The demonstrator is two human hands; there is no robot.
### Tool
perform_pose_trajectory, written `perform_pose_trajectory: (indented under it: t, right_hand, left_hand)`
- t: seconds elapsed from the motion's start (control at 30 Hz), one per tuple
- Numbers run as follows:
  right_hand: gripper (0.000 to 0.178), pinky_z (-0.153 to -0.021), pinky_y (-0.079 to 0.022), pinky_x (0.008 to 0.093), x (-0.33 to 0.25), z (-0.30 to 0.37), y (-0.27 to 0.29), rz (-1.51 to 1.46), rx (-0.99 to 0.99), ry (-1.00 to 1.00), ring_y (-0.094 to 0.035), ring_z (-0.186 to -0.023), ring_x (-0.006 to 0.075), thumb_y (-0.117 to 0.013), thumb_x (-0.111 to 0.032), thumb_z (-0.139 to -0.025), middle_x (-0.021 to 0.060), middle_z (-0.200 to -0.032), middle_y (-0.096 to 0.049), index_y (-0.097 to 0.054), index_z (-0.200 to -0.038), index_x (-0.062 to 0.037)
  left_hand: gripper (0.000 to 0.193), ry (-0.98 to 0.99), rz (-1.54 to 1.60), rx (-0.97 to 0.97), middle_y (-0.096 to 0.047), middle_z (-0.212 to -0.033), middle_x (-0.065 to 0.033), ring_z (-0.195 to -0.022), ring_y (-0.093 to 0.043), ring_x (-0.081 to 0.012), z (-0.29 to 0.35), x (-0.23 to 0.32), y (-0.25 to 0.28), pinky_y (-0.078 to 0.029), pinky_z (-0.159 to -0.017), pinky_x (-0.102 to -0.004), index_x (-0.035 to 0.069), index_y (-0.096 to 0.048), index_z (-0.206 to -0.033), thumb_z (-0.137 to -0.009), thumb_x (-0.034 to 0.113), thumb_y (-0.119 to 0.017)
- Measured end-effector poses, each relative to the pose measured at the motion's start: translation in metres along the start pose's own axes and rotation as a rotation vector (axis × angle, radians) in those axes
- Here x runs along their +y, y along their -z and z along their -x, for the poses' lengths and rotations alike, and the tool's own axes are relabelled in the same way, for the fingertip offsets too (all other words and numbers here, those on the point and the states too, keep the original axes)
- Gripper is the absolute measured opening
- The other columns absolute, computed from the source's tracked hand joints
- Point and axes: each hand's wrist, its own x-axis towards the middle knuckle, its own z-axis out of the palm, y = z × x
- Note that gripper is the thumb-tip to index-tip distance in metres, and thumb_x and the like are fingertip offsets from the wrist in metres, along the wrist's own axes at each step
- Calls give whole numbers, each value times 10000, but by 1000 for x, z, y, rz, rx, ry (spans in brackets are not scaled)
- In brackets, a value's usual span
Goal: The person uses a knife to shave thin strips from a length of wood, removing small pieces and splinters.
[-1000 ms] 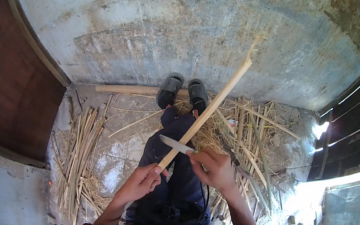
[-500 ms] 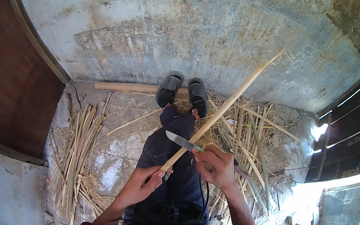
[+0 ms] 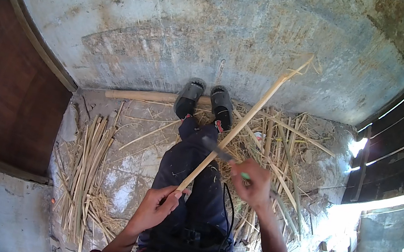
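Observation:
A long pale bamboo strip (image 3: 247, 118) slants up and to the right across my legs, its far end frayed into thin curls. My left hand (image 3: 157, 205) pinches the near end of the strip between thumb and fingers. In my right hand (image 3: 251, 181) is a knife (image 3: 219, 151) with a greenish handle, its blade smeared by motion. The blade lies across the middle of the strip and points left; I cannot tell how deep its edge bites.
Bundled strips (image 3: 88, 160) lie on the floor at left, with more strips and shavings (image 3: 288, 151) at right. A thick pole (image 3: 143, 96) rests along the wall (image 3: 217, 32) beyond my shoes (image 3: 222, 102). A black cord (image 3: 230, 221) hangs beside my lap.
My right hand has moved slightly right and the knife's blade has shifted up along the strip. The strip's far end has moved slightly left. My left hand keeps its grip.

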Motion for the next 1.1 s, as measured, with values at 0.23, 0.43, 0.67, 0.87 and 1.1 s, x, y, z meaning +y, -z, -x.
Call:
perform_pose_trajectory:
  t: [0.23,0.43,0.67,0.87,1.1]
  right_hand:
    - [285,-470,-498,351,-44,-7,-17,40,-147,116,-635,-551,186,-816,-57,-838,4,-776,-633,-814,-1109,-143]
    - [375,-457,-488,341,-37,-3,-15,59,-123,128,-618,-545,174,-805,-37,-806,5,-774,-616,-818,-1162,-153]
    - [354,-447,-466,336,-33,-2,-14,66,-71,151,-606,-526,175,-807,-28,-789,8,-747,-597,-826,-1122,-150]
    - [158,-455,-468,358,-5,-4,-5,52,83,73,-634,-539,193,-810,11,-844,64,-765,-663,-780,-970,-79]
    - [186,-467,-479,355,-5,2,-3,49,119,9,-633,-543,196,-812,11,-837,62,-781,-674,-784,-994,-84]
  left_hand:
    - [287,-3,60,7,-571,-755,39,-676,-506,-31,-5,7,-11,-390,-574,-233,-7,-752,-1335,-1148,169,-622]
    - [288,-12,41,-12,-566,-759,44,-680,-505,-31,-4,9,-12,-395,-581,-232,4,-755,-1338,-1150,179,-623]
    - [295,-27,59,-38,-548,-749,47,-680,-498,-30,-4,7,-10,-389,-576,-231,-4,-749,-1345,-1153,177,-617]
    - [290,1,97,-44,-513,-714,52,-654,-461,-24,0,7,-7,-357,-562,-236,-11,-750,-1332,-1157,172,-610]
    - [337,44,128,-75,-490,-685,47,-603,-430,-32,0,0,-4,-342,-543,-241,-9,-739,-1333,-1184,234,-561]
